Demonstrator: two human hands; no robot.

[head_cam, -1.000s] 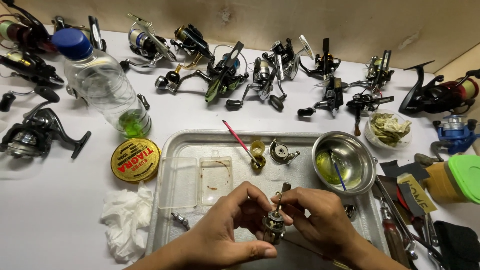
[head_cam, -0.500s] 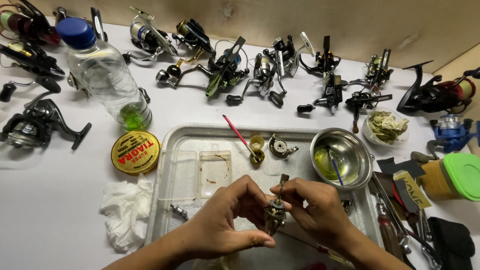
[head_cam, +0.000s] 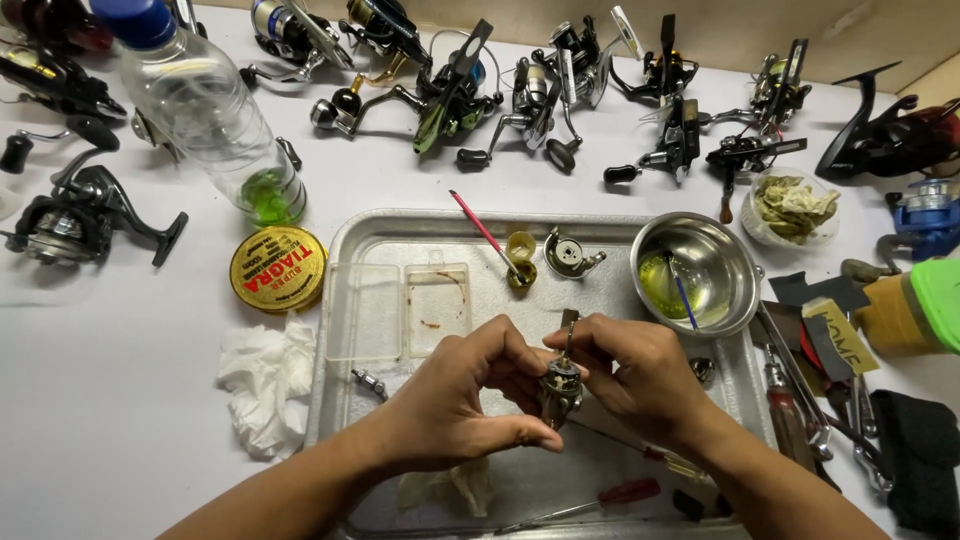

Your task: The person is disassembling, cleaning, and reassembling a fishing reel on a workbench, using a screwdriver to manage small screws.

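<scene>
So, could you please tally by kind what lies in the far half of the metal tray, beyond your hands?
Clear plastic box: 1
Pink-handled brush: 1
Small yellow cap: 1
Loose metal reel part: 1
Steel bowl: 1
Blue stick in the bowl: 1
Total: 6

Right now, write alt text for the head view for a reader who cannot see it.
Two bare hands, left hand and right hand, hold a small metal reel part above a metal tray. The tray also carries a steel bowl of yellowish liquid and a clear plastic box. Fishing reels line the white table behind.
</scene>
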